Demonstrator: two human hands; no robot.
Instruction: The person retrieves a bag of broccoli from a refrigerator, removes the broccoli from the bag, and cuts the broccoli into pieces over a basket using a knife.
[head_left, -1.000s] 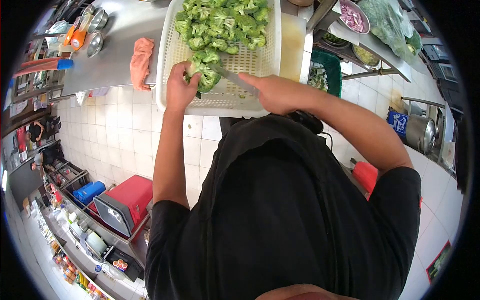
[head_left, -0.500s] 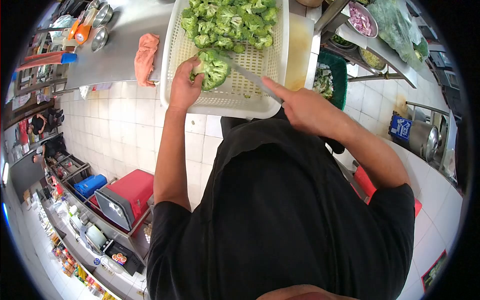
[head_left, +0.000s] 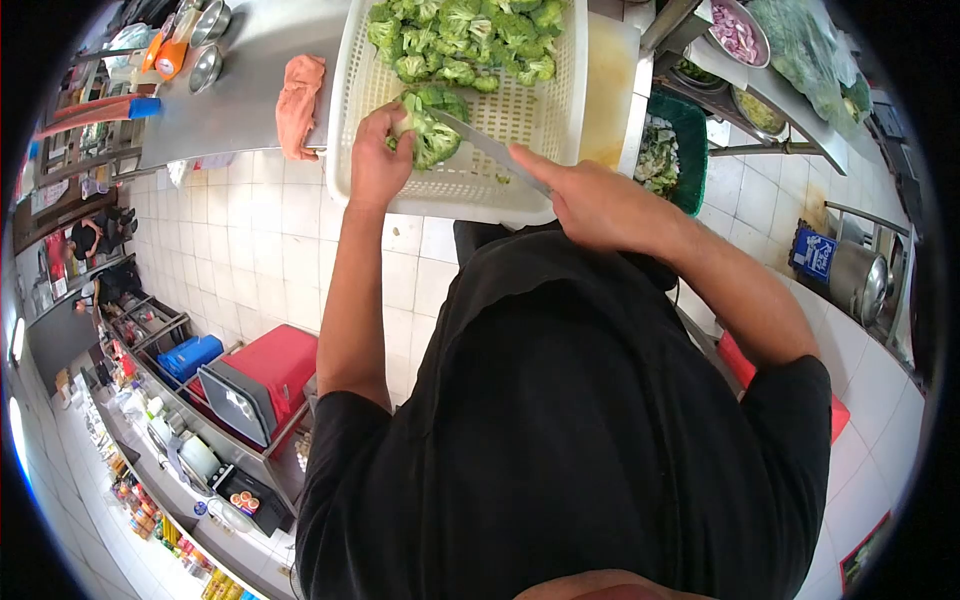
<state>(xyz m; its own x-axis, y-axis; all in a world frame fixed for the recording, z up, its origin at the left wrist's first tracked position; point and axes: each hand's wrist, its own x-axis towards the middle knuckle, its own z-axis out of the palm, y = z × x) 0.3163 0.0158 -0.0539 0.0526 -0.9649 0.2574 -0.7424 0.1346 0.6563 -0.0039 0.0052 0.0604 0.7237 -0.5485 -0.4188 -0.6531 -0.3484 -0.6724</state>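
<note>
My left hand [head_left: 383, 160] is closed round a head of broccoli [head_left: 435, 140], holding it over the near part of a white perforated basket [head_left: 340, 150]. In my right hand [head_left: 605, 205] is a knife [head_left: 490, 148], its handle gripped and the index finger stretched along it. The blade reaches left, its tip against the upper part of the broccoli head. Cut broccoli florets [head_left: 465, 40] fill the far half of the basket. The tip's exact depth in the stems is hard to make out.
Left of the basket, a pink cloth [head_left: 298, 105] lies on the steel table [head_left: 250, 70] near metal bowls [head_left: 205, 68]. To the right are a cutting board [head_left: 610, 90], a green bin [head_left: 690, 150] with vegetable scraps, and a bowl of chopped onion [head_left: 735, 35]. A person [head_left: 85, 240] is far left.
The knife has shifted left, its tip moving further onto the broccoli head, with my right hand following. The broccoli head has turned slightly in my left hand. The whole view has shifted a little.
</note>
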